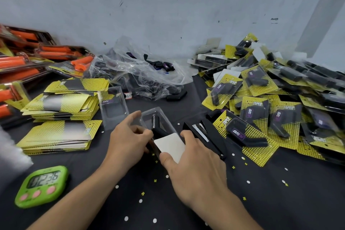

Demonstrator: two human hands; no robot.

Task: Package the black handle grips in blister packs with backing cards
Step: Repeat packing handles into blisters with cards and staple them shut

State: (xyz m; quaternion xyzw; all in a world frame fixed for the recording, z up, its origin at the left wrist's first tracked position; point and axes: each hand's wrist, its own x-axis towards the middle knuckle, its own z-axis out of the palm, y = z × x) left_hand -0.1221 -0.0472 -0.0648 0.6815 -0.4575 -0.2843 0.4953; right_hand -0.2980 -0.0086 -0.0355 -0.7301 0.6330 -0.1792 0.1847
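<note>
A clear blister pack (pixel 155 120) lies in the middle of the dark table with a black handle grip (pixel 157 130) inside it. My left hand (pixel 128 142) pinches the blister's left side and the grip. With thumb and fingers, my right hand (pixel 196 164) holds a backing card (pixel 170 147), white side up, partly slid into the blister's near end. Stacks of yellow and black backing cards (pixel 61 102) sit at the left. An empty blister (pixel 113 107) leans against them. A clear bag of loose black grips (pixel 138 74) lies at the back.
A black stapler (pixel 207 137) lies just right of my right hand. A big heap of finished yellow packs (pixel 270 102) fills the right side. Orange-grip packs (pixel 28 61) pile up at the far left. A green timer (pixel 42 186) sits near left. A grey wall stands behind.
</note>
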